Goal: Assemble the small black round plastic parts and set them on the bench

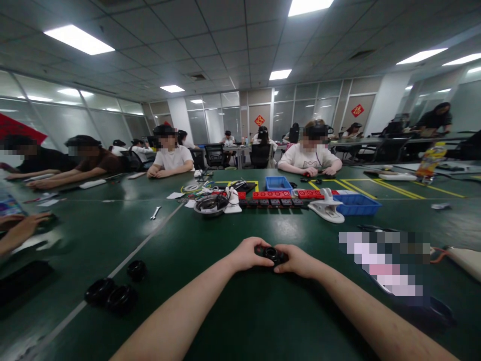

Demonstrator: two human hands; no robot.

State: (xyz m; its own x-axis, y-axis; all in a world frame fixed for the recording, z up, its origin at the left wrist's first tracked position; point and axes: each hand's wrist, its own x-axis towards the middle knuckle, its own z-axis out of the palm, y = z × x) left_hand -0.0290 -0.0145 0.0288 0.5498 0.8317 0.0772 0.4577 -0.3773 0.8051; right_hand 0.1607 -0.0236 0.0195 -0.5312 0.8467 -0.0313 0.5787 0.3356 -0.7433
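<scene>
A small black part with a round, ring-like opening [271,253] is held just above the green table, in front of me. My left hand [248,254] pinches its left end between thumb and fingers. On the opposite end my right hand [296,260] is closed in the same way. A bit of red shows near the left fingertips; the underside is hidden by my fingers. To the left lie three glossy black ring-shaped pieces: one [137,269] apart, and two [99,291] [121,299] side by side.
An open-end wrench [155,213] lies left of centre. Across the middle stand a bowl of cables [206,206], red sockets [271,194], a white clamp [327,209] and blue bins [278,183] [356,204]. A blurred-out object [383,268] lies right. A co-worker's hand [24,231] is at far left.
</scene>
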